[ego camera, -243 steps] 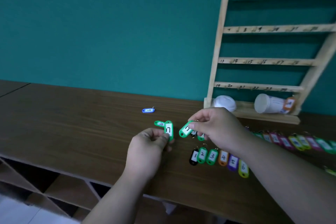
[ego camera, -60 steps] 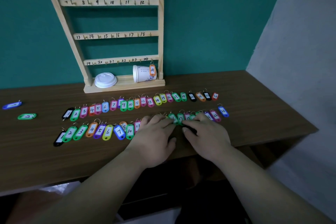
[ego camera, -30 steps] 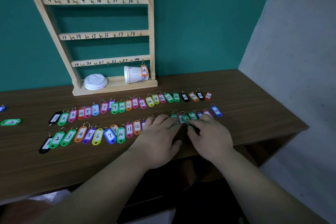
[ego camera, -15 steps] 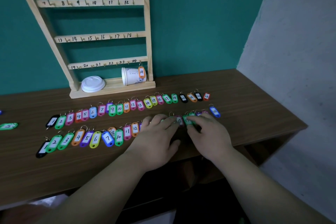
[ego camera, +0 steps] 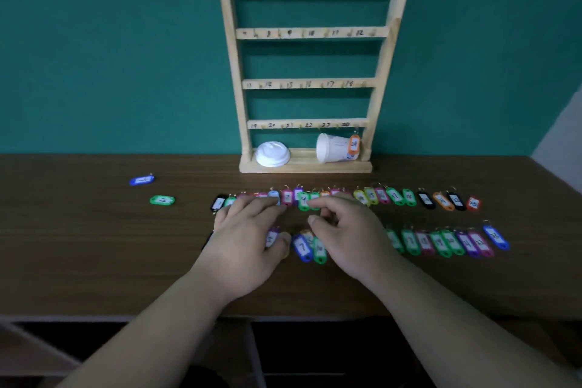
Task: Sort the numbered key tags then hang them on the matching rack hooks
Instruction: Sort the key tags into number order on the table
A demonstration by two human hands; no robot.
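Left hand lies flat on oval plastic tags; right hand curls loosely, perhaps pinching one.

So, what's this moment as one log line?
sorting; left hand: resting on far tag row; right hand: touching it too; rack: one orange tag hung

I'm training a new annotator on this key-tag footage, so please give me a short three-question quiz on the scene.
1. True or false: the paper cup stands upright on the base of the rack.
2. How many tags hang on the rack's hooks? A) none B) one C) six
3. Fill in: two stray tags lie apart at the left, a blue tag and a ____ one.
Key: 1 false, it lies on its side; 2 B, the orange tag; 3 green, the green tag.
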